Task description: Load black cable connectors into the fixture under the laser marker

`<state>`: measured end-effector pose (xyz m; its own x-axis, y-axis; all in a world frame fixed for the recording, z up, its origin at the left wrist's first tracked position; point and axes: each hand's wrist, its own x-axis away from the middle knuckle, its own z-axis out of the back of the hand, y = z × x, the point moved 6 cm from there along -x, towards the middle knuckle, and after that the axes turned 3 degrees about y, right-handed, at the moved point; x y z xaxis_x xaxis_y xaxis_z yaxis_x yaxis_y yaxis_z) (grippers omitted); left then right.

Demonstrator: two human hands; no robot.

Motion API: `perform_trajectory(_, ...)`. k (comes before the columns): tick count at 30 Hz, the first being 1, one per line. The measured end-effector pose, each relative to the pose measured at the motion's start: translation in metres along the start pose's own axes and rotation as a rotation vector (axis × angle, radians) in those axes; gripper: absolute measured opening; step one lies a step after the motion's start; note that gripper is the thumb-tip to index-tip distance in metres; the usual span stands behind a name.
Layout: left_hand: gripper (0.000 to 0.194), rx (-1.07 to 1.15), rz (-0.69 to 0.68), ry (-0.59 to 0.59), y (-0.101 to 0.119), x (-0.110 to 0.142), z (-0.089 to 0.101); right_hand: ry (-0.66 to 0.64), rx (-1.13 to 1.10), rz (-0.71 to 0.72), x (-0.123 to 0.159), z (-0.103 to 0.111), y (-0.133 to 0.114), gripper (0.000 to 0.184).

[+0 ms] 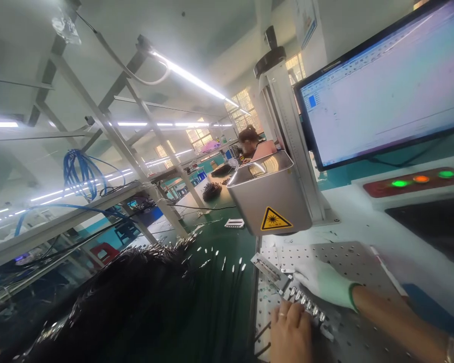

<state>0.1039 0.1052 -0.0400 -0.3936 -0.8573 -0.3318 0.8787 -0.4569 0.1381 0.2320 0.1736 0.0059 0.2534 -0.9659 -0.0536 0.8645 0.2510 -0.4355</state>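
Observation:
My left hand, bare with a ring on one finger, has its fingers bent together over the near side of a row of small metal connectors. What lies under its fingertips is hidden; black cables come out on its left. Across the row, my right hand wears a white glove with a green cuff. Its fingers are closed at the end of a metal fixture, and what they pinch is too small to make out. Both sit on a perforated metal plate.
Above the plate hangs a laser head with a yellow warning label, on an upright column. A big heap of black cables covers the left. A monitor stands right; another person sits farther back.

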Motion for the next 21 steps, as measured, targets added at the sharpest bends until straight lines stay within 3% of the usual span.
perform_trajectory(6,0.016,-0.035,-0.092,0.039,0.014,0.002,0.001,-0.004,-0.001,-0.006,0.003,0.005,-0.002,0.039)
perform_trajectory(13,0.025,-0.136,0.145,0.036,0.006,0.01,0.024,-0.061,0.127,-0.106,0.004,-0.009,-0.01,0.034)
perform_trajectory(21,0.038,-0.159,0.285,-0.177,0.007,-0.001,-0.007,-0.092,0.2,-0.174,0.004,-0.016,-0.015,0.035)
